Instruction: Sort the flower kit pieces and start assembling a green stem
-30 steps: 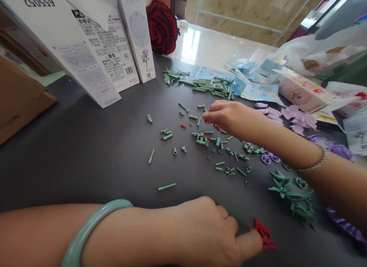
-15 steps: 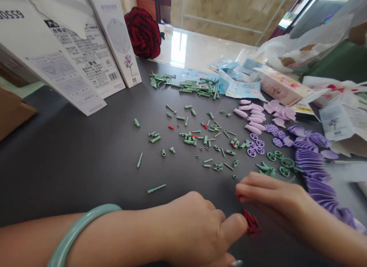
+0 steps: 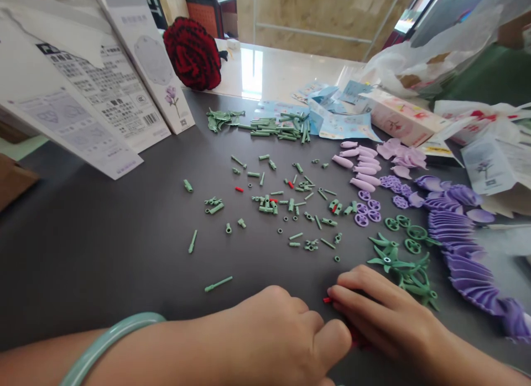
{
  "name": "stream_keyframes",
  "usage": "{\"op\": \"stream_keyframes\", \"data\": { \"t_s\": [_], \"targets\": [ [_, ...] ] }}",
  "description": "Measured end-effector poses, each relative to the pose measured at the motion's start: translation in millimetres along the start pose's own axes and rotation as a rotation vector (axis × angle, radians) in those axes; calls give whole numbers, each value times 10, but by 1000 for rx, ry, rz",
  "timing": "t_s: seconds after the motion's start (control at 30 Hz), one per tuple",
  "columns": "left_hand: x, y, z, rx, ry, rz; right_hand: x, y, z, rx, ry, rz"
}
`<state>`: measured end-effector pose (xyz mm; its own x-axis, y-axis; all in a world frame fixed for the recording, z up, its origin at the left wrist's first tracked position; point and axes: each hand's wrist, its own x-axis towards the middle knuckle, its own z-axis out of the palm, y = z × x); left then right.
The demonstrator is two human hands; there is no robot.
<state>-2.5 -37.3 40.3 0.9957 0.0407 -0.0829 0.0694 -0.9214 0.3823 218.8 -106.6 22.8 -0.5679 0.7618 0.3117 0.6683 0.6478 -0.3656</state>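
Right fingers (image 3: 354, 305) touch a small piece (image 3: 327, 300) — bright red.

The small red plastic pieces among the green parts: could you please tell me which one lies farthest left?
The small red plastic rod just left of a small green plastic ring; the other red pieces lie right of it.

Indoors, kind of place unclear | dark table (image 3: 136, 248) | marbled panel (image 3: 307, 10)

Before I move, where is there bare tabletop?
Widest: left, between white box, green bangle and nearest green pin. A smaller patch lies between that pin, the left hand and the scattered green parts. Crowded: the middle, and right around green leaves and purple petals.
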Motion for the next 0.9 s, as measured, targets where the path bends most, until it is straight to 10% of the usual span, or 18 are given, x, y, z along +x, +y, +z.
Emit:
{"op": "stream_keyframes", "data": {
  "t_s": [0.9],
  "targets": [
    [-22,-14,-5,24,33,33,-40,-69,-111,-125,79,57]
  ]
}}
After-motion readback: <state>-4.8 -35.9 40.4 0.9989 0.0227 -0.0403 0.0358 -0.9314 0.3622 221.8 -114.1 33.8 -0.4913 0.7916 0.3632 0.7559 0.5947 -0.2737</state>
